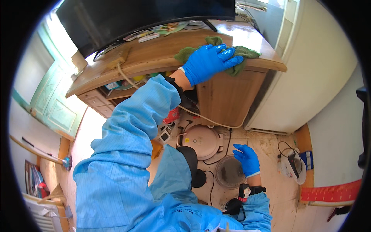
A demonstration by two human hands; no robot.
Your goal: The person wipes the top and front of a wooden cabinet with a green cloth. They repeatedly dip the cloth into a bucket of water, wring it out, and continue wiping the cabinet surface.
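My left hand (pixel 208 62), in a blue glove, reaches across to the right end of the wooden TV cabinet's top (pixel 162 52). It grips and presses a crumpled green cloth (pixel 247 53) at the front edge, with some cloth hanging over it. My right hand (pixel 245 158), also gloved, is low at the right, fingers apart and loosely curved, holding nothing. It is above the floor near a round grey container (pixel 228 176) and a pink round appliance (pixel 203 141). A pale cable (pixel 220 124) loops from the cabinet top down past its door.
A black television (pixel 147 19) stands on the cabinet, with small items beneath it. A white tall appliance (pixel 301 77) adjoins its right side. Black cords (pixel 210 185) and small objects lie on the floor. A pale green door (pixel 54 100) is left; a red ruler-like strip (pixel 328 193) is lower right.
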